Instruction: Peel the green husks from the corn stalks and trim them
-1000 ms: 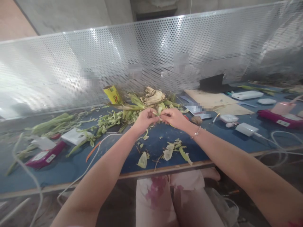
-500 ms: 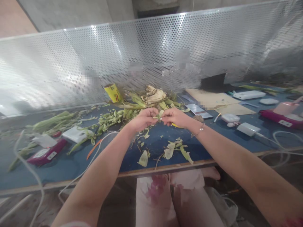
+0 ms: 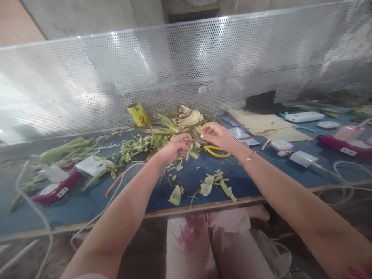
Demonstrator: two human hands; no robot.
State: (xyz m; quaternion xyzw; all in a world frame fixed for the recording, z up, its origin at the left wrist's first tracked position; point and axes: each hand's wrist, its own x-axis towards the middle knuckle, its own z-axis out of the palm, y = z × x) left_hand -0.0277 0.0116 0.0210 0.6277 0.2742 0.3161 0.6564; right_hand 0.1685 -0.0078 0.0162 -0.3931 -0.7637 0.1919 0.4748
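Note:
My left hand (image 3: pixel 178 147) is closed on a pale green leaf strip (image 3: pixel 192 152) that hangs from its fingers over the blue table. Higher and to the right, my right hand (image 3: pixel 213 134) is raised with its fingers apart. Under it lie scissors with yellow handles (image 3: pixel 217 152), blades pointing left toward my left hand. Behind both hands sits a heap of dried and green husks (image 3: pixel 188 117). Small leaf scraps (image 3: pixel 207 185) lie near the table's front edge.
A perforated metal screen (image 3: pixel 197 58) stands behind the table. Twisted green pieces (image 3: pixel 135 147), a yellow container (image 3: pixel 139 114) and a purple device (image 3: pixel 57 188) are on the left. Brown paper (image 3: pixel 258 122), a white charger (image 3: pixel 303 159) and cables are on the right.
My hands have moved apart. The right one has opened and risen slightly, showing more of the yellow scissor handles. The leaf strip now hangs from my left fingers.

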